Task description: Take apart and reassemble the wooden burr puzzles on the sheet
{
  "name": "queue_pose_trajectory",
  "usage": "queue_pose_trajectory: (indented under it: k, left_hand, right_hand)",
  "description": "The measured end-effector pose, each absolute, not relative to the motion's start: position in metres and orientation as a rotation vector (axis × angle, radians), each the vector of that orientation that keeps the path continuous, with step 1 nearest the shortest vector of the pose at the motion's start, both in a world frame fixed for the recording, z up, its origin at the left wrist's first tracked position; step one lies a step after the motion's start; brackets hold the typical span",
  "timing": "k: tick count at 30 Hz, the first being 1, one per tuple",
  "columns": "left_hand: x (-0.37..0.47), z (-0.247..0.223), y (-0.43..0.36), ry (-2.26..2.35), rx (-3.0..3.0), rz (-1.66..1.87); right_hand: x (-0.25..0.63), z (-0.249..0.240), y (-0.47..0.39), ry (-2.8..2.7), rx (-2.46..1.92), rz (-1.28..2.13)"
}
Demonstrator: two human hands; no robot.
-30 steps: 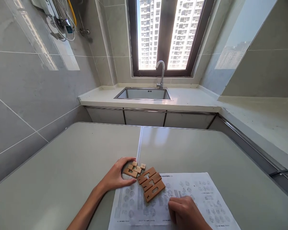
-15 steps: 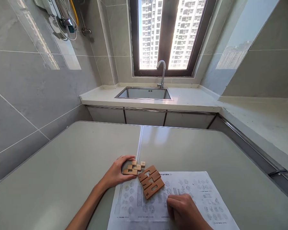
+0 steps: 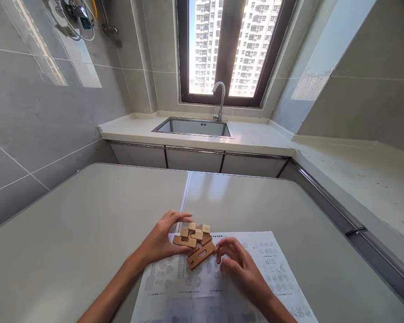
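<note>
My left hand [image 3: 161, 240] grips a small cluster of interlocked wooden puzzle blocks [image 3: 185, 241] between thumb and fingers; several lighter cube-like ends stick up from it. The cluster overlaps the flat brown slotted wooden puzzle pieces [image 3: 202, 255] and hides part of them. The nearest slotted piece bears a number 2 and has an oblong hole. My right hand [image 3: 237, 262] is just right of these pieces, its fingers bent and apart, holding nothing that I can see. Whether its fingertips touch the nearest piece, I cannot tell.
Under the pieces lies a printed sheet [image 3: 256, 278] with small diagrams on the pale table [image 3: 121, 202], which has a seam down its middle. Beyond stand a counter [image 3: 252, 134] with a sink [image 3: 195, 128], a tap [image 3: 220, 101] and a window [image 3: 218, 54].
My left hand has brought the block cluster over the slotted pieces, covering part of them. My right hand has moved up and left toward these pieces, and its curled fingers have loosened. The view has shifted.
</note>
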State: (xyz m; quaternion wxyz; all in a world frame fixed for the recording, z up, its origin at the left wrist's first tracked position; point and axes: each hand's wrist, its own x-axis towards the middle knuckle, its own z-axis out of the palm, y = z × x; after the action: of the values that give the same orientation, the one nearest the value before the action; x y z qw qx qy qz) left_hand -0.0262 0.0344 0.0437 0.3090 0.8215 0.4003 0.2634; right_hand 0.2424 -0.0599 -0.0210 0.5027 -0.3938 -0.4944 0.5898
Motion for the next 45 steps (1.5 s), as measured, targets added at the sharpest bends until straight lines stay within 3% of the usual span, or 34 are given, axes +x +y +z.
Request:
queue_pose_trajectory:
  k: [4,10,20,30,38,45]
  left_hand:
    - [0.007,0.057,0.014,0.827,2.263,0.589]
    - [0.034,0.063,0.002,0.690,2.321,0.423]
    - [0.033,0.037,0.004,0.901,2.092,0.638]
    - [0.031,0.042,-0.003,0.941,1.831,0.842]
    - [0.036,0.040,-0.007,0.853,1.346,0.754]
    - [0.034,0.044,-0.007,0.794,1.316,0.732]
  right_hand:
    - [0.247,-0.014,-0.054,-0.858,-0.708,1.736]
    - [0.252,-0.008,-0.056,-0.879,-0.515,2.190]
    - [0.253,-0.010,-0.053,-0.798,-0.683,1.963]
    - [0.247,-0.014,-0.050,-0.729,-0.915,1.692]
    - [0.245,-0.011,-0.052,-0.855,-1.104,1.462]
    - [0.247,-0.012,-0.051,-1.023,-1.138,1.389]
